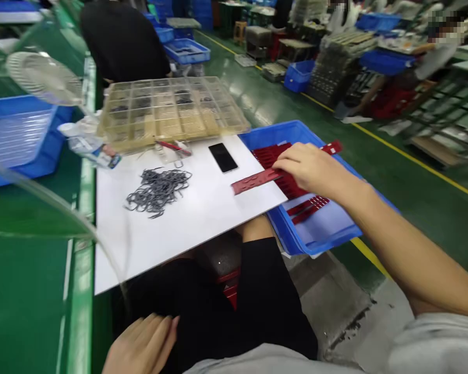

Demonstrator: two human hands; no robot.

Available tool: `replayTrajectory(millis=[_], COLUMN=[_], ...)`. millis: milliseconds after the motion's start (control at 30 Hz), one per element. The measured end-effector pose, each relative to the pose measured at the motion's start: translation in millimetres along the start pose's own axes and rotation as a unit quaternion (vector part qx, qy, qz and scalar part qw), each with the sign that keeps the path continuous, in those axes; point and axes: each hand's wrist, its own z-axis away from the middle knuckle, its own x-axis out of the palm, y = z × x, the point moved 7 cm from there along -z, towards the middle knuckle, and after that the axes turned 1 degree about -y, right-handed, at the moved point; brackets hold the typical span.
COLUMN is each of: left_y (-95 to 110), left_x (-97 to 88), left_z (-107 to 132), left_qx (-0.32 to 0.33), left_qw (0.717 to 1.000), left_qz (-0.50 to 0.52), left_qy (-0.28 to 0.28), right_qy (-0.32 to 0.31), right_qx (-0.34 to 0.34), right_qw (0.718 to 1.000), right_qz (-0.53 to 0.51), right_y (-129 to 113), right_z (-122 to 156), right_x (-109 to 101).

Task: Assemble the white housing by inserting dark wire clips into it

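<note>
My right hand [312,169] grips a red perforated strip [253,182] and holds it over the edge of a white board [187,244]. The strip's far end reaches past my fingers, above a blue plastic crate [296,134]. More red strips [308,209] lie inside the crate, and a stack of them [275,156] sits partly under my hand. My left hand [142,345] rests on my black trousers, below the board, holding nothing. On the board lie a heap of dark grey loops [158,191], a black smartphone [223,157] and small red-handled pliers [171,147].
A clear compartment tray [171,111] with small dark parts stands behind the board. A plastic bottle [88,143], a white fan [42,78] and another blue crate [19,140] are on the green bench at left. A co-worker in black [120,41] sits ahead.
</note>
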Motion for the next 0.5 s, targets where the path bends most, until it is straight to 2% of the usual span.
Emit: replayTrajectory(millis=[33, 133, 167, 233, 300, 367, 500], left_y=[10, 21, 20, 11, -3, -16, -30], left_x=[7.6, 43.2, 53.1, 68.5, 77.1, 79.7, 76.3], left_z=[-9, -36, -40, -41, -34, -26, -23], left_qx=[0.03, 0.068, 0.066, 0.05, 0.028, 0.01, -0.017], left_qw=[0.999, 0.994, 0.993, 0.992, 0.991, 0.991, 0.992], left_qz=[-0.024, -0.049, -0.045, -0.038, -0.037, -0.038, -0.033], left_qy=[0.003, -0.072, -0.09, -0.112, -0.123, -0.129, -0.123], right_qy=[0.006, 0.003, 0.0, -0.007, -0.023, -0.047, -0.063], right_qx=[-0.046, -0.163, -0.19, -0.222, -0.231, -0.228, -0.23], right_qw=[0.999, 0.985, 0.98, 0.973, 0.971, 0.972, 0.971], right_qz=[-0.014, -0.055, -0.061, -0.06, -0.05, -0.037, -0.035], right_y=[-35, -136, -162, -202, -224, -236, -244], right_z=[-27, -92, -108, -130, -144, -151, -145], right_x=[3, 28, 40, 63, 81, 94, 95])
